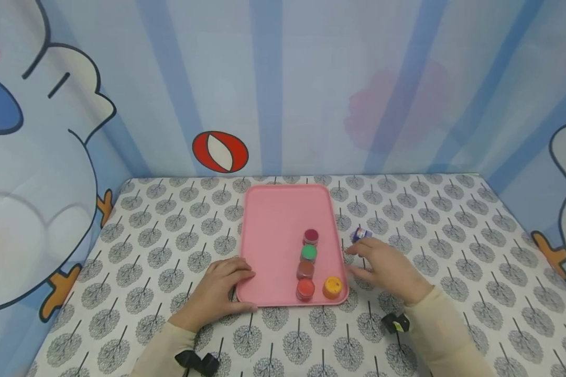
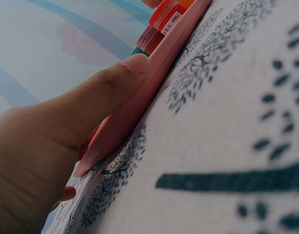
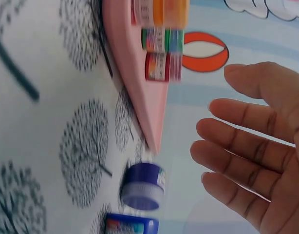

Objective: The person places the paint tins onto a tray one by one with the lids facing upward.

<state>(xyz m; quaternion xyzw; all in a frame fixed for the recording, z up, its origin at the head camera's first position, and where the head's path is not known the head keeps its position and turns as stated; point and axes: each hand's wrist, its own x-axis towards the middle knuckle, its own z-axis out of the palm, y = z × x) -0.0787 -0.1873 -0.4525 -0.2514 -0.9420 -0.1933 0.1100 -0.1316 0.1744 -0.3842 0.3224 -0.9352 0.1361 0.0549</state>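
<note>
I see a pink tray (image 1: 273, 225) lying on the tree cloth (image 1: 137, 225). If it's a clock, the left hand (image 1: 217, 291) is at 8, fingers out, touching the edge. The right hand (image 1: 387, 267) is off the tray at 3, its fingers loose and spread.

Five pots stand on the tray: dark red pot (image 1: 311, 236) near 2, then green pot (image 1: 308, 253), brown pot (image 1: 305, 270) and red pot (image 1: 305, 289) down to 5; yellow pot (image 1: 332, 287) between 4 and 5.

The head view shows a bit of blue at the right hand's 11; the right wrist shows two blue pots (image 3: 142, 187). Only the left wrist shows "deli" on the red pot.
</note>
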